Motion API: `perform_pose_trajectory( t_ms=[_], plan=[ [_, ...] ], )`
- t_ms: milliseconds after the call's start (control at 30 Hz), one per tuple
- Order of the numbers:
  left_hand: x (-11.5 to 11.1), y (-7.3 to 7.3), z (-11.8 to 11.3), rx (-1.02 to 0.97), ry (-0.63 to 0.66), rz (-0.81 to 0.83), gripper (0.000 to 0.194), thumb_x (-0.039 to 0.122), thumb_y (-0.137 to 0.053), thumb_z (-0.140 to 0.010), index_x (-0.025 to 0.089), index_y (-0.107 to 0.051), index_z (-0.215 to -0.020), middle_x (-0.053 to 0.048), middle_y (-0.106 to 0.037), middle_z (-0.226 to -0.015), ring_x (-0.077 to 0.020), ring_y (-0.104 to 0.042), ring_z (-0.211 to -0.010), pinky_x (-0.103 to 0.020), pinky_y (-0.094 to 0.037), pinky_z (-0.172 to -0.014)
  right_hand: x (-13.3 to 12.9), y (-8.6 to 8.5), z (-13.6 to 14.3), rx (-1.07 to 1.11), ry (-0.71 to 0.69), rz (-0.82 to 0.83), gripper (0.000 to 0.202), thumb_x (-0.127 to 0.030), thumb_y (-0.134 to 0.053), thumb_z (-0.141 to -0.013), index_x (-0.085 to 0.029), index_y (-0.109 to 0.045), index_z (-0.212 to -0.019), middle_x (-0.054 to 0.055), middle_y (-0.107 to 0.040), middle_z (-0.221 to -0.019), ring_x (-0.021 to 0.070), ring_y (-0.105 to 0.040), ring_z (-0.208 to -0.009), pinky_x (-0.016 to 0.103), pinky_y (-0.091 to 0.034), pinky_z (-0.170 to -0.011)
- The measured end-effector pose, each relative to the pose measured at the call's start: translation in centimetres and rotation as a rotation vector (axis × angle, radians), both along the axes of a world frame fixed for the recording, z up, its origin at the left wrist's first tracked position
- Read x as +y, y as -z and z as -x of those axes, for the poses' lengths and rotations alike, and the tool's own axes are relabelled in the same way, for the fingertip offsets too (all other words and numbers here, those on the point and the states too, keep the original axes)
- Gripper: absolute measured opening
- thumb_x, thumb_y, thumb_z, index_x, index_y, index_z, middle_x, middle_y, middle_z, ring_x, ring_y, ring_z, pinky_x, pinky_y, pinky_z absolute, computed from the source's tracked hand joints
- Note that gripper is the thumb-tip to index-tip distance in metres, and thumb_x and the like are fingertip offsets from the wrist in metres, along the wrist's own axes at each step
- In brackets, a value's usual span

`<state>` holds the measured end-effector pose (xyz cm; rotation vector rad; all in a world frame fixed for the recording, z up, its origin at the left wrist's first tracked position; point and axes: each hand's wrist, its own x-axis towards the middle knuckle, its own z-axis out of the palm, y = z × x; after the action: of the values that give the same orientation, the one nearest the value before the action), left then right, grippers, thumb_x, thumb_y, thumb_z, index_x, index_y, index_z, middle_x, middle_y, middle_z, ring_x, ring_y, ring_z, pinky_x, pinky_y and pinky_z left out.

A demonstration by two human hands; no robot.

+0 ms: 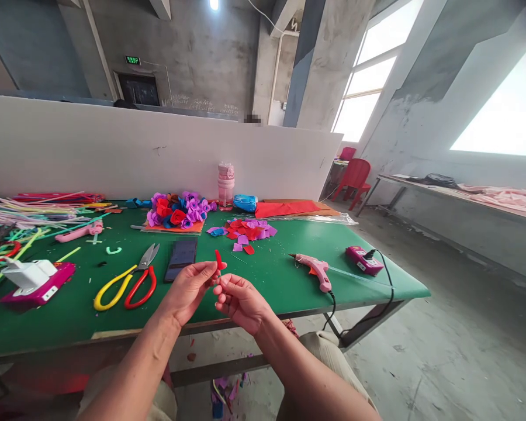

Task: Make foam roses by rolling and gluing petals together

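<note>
Both hands meet above the front edge of the green table [263, 280]. My left hand [193, 286] pinches a small red petal-like piece [218, 259] that stands up between thumb and fingers. Right beside it, my right hand [241, 298] has its thumb and fingertips pressed together just below the red piece; what they grip is too small to make out. Behind the hands lies a pile of red and purple cut petals [252, 229]. Further left is a cluster of finished purple, red and blue flowers [177, 210]. Scissors [135, 278] and a dark phone [181, 259] lie left of my hands.
At right are a pink glue gun [314, 269] with its cord and a magenta power strip [363, 260]. Another power strip [39, 286] and many coloured stems [30, 216] fill the left. A pink bottle [226, 186] stands by the white partition [158, 152].
</note>
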<state>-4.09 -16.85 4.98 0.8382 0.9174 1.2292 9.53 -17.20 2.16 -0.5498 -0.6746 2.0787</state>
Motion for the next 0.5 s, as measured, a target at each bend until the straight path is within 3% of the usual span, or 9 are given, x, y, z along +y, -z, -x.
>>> perform_pose_trajectory(
  t_ms=[267, 500],
  plan=[
    [-0.2, -0.11, -0.44, -0.047, -0.066, 0.009, 0.027, 0.031, -0.085, -0.052, 0.012, -0.067, -0.061, 0.001, -0.058, -0.055, -0.0076, -0.05, -0.053, -0.019, -0.042, -0.053, 0.01, 0.46, 0.2, 0.018, -0.044, 0.013, 0.03, -0.028, -0.081, -0.065, -0.012, -0.059, -0.078, -0.002, -0.065, -0.066, 0.0042, -0.056, -0.049, 0.018, -0.052, -0.056],
    [-0.11, 0.28, -0.5, -0.044, -0.055, -0.008, 0.028, 0.029, -0.083, -0.056, 0.014, -0.059, -0.06, 0.005, -0.05, -0.053, -0.006, -0.045, -0.047, -0.018, -0.039, -0.047, 0.06, 0.59, 0.29, 0.003, -0.046, 0.015, 0.03, -0.03, -0.081, -0.064, -0.013, -0.059, -0.076, -0.002, -0.065, -0.065, 0.0044, -0.056, -0.049, 0.019, -0.051, -0.056]
  ],
)
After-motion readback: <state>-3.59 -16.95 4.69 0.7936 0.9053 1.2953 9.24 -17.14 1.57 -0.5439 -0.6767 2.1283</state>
